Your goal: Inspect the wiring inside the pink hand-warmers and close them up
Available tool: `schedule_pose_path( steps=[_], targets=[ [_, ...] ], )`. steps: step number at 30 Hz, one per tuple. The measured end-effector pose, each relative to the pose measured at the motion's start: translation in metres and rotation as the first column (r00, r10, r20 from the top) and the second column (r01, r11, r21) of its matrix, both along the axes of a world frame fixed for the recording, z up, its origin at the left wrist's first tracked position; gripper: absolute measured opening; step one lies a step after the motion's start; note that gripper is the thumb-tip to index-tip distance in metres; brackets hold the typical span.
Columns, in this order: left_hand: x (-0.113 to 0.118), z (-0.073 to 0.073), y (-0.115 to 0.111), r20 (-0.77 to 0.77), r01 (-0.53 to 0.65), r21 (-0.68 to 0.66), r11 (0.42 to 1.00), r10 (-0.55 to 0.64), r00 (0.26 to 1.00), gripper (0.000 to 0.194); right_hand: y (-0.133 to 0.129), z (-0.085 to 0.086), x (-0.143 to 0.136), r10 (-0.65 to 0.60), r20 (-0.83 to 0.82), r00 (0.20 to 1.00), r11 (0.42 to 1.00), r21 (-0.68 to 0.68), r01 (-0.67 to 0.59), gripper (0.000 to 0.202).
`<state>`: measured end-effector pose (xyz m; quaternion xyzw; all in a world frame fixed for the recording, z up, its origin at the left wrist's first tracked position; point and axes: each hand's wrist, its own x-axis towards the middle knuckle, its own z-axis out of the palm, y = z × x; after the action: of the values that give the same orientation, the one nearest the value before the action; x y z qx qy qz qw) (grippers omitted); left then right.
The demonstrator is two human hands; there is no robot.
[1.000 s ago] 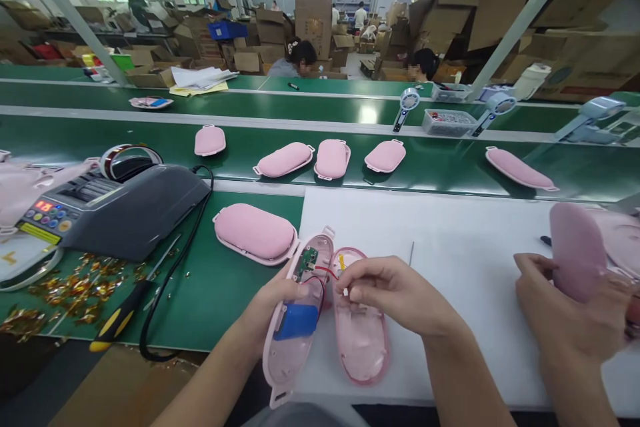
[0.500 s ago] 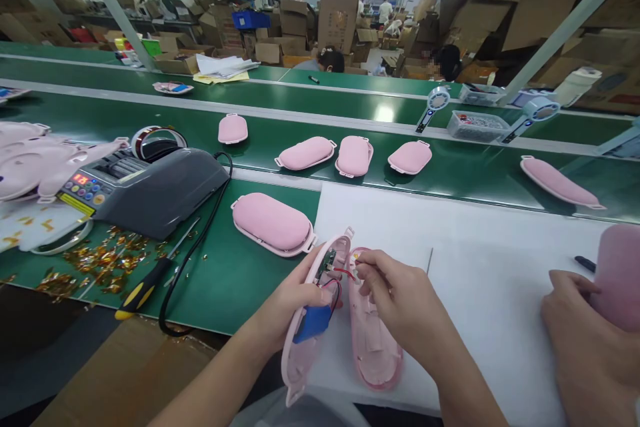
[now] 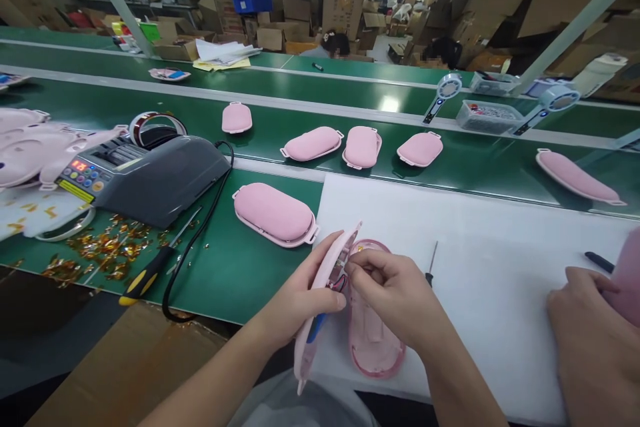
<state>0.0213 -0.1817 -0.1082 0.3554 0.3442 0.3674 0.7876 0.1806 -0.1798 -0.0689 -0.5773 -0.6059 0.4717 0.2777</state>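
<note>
My left hand (image 3: 305, 293) is wrapped round a pink plastic half shell (image 3: 327, 273), tilted almost edge-on. Inside it show thin wires (image 3: 340, 282) and a blue block (image 3: 316, 327); the rest of its inside is turned away. The other pink half shell (image 3: 376, 340) lies on the white sheet, open side up. Over its upper end, my right hand (image 3: 387, 283) is closed in a pinch, the fingertips close to the held shell's inner edge. What the pinch holds is hidden. Just beyond my right hand lies a thin screwdriver (image 3: 433, 263).
A pink closed case (image 3: 275, 213) lies on the green mat, near a tape dispenser (image 3: 160, 177), a yellow-black screwdriver (image 3: 147, 277) and amber tape scraps (image 3: 113, 247). Several pink cases (image 3: 363, 147) line the green bench. At right, another person's hand (image 3: 590, 320) holds a pink piece (image 3: 627, 280).
My left hand has turned the half shell more edge-on, hiding the circuit board and most of the blue block. My right fingertips have come nearer to it. The view has shifted slightly.
</note>
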Motion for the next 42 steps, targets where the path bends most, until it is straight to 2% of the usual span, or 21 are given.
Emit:
schedule_pose_path(
  steps=[8, 17, 22, 24, 27, 29, 30, 31, 32, 33, 34, 36, 37, 39, 40, 42],
  targets=[
    [0.003, 0.003, 0.000, -0.027, 0.012, 0.010, 1.000, -0.011, 1.000, 0.084, -0.003, -0.003, 0.004, 0.035, -0.010, 0.999, 0.999, 0.032, -0.034, 0.016],
    [0.008, 0.008, 0.000, -0.242, 0.019, 0.067, 0.998, -0.002, 0.970, 0.091, -0.002, 0.002, 0.001, 0.062, 0.172, 0.983, 0.986, 0.143, -0.087, 0.023],
    [0.008, 0.015, 0.005, -0.164, 0.069, 0.102, 0.992, -0.052, 0.985, 0.083, 0.002, 0.007, -0.006, 0.031, 0.287, 0.957, 0.983, 0.163, -0.081, 0.026],
    [0.008, 0.017, 0.006, -0.166, 0.061, 0.111, 0.992, -0.042, 0.985, 0.083, 0.003, 0.011, -0.009, 0.017, 0.325, 0.946, 0.982, 0.172, -0.077, 0.027],
    [0.007, 0.015, 0.006, -0.136, 0.013, 0.061, 0.998, -0.005, 0.991, 0.078, -0.002, 0.010, 0.000, 0.038, 0.292, 0.956, 0.982, 0.164, -0.090, 0.024],
    [0.005, 0.011, 0.006, -0.098, -0.029, -0.029, 0.999, 0.026, 0.995, 0.072, -0.009, -0.003, 0.018, -0.086, 0.300, 0.950, 0.968, 0.250, 0.008, 0.025],
    [0.003, 0.009, 0.006, -0.083, -0.047, -0.077, 0.996, 0.041, 0.996, 0.070, -0.014, -0.014, 0.029, -0.196, 0.326, 0.925, 0.943, 0.322, 0.086, 0.030],
    [0.001, 0.007, 0.007, -0.073, -0.063, -0.123, 0.990, 0.054, 0.996, 0.070, -0.020, -0.028, 0.041, -0.330, 0.392, 0.859, 0.900, 0.404, 0.161, 0.036],
    [-0.002, 0.006, 0.008, -0.063, -0.075, -0.160, 0.984, 0.066, 0.996, 0.070, -0.025, -0.043, 0.052, -0.395, 0.502, 0.770, 0.879, 0.450, 0.158, 0.037],
    [-0.005, 0.005, 0.009, -0.054, -0.082, -0.186, 0.979, 0.073, 0.996, 0.071, -0.031, -0.058, 0.061, -0.446, 0.589, 0.674, 0.868, 0.468, 0.165, 0.037],
    [-0.009, 0.004, 0.010, -0.050, -0.083, -0.200, 0.976, 0.074, 0.996, 0.071, -0.035, -0.071, 0.067, -0.453, 0.641, 0.620, 0.875, 0.455, 0.168, 0.040],
    [-0.014, 0.005, 0.013, -0.072, -0.076, -0.201, 0.977, 0.062, 0.995, 0.068, -0.043, -0.088, 0.074, -0.431, 0.681, 0.592, 0.896, 0.401, 0.191, 0.040],
    [-0.017, 0.005, 0.014, -0.095, -0.072, -0.188, 0.980, 0.055, 0.994, 0.065, -0.046, -0.090, 0.076, -0.425, 0.672, 0.606, 0.901, 0.376, 0.214, 0.039],
    [-0.020, 0.006, 0.017, -0.164, -0.071, -0.144, 0.987, 0.047, 0.985, 0.058, -0.049, -0.084, 0.078, -0.470, 0.588, 0.659, 0.881, 0.354, 0.313, 0.035],
    [-0.020, 0.006, 0.017, -0.201, -0.079, -0.121, 0.990, 0.054, 0.978, 0.054, -0.051, -0.077, 0.081, -0.501, 0.502, 0.705, 0.863, 0.349, 0.365, 0.031],
    [-0.020, 0.006, 0.018, -0.261, -0.111, -0.088, 0.990, 0.085, 0.962, 0.052, -0.054, -0.059, 0.088, -0.537, 0.213, 0.816, 0.819, 0.365, 0.443, 0.033]
  ],
)
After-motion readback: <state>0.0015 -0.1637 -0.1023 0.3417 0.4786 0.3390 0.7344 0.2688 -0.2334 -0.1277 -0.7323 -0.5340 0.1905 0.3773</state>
